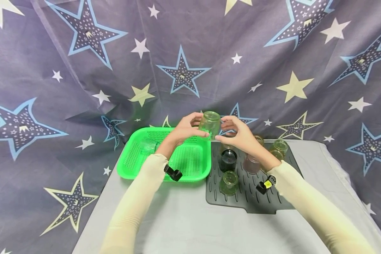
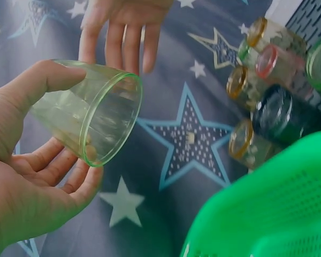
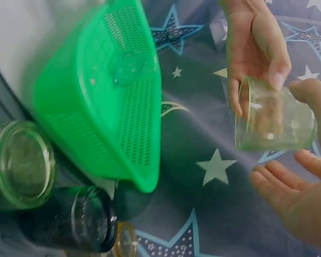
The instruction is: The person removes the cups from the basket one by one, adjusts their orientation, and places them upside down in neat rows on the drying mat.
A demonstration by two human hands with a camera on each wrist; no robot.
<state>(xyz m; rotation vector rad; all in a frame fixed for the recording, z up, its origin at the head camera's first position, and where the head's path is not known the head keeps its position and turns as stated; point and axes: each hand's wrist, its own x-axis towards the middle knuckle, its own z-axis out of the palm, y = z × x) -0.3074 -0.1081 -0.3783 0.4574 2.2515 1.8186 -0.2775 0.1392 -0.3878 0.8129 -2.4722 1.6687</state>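
Above the back of the table, a clear green drinking glass [image 1: 210, 124] is in the air, its wide rim facing down. My left hand [image 1: 188, 129] grips its side, with the thumb [image 2: 64, 79] across one wall and fingers curled around the other. Just right of the glass, my right hand [image 1: 240, 137] has its fingers spread and fairly straight. In the right wrist view its thumb [image 3: 313, 96] is right at the glass's base, while the other fingers [image 3: 278, 179] are apart from the wall.
Below the left arm stands a green plastic basket [image 1: 165, 179] with a clear glass [image 1: 150, 144] lying inside. On a dark drying mat [image 1: 216, 198] to the right stand several glasses, among them a dark one [image 1: 228, 159], a green one [image 1: 229, 185] and a pinkish one [image 1: 251, 165]. A star-patterned cloth [image 1: 181, 31] hangs behind.
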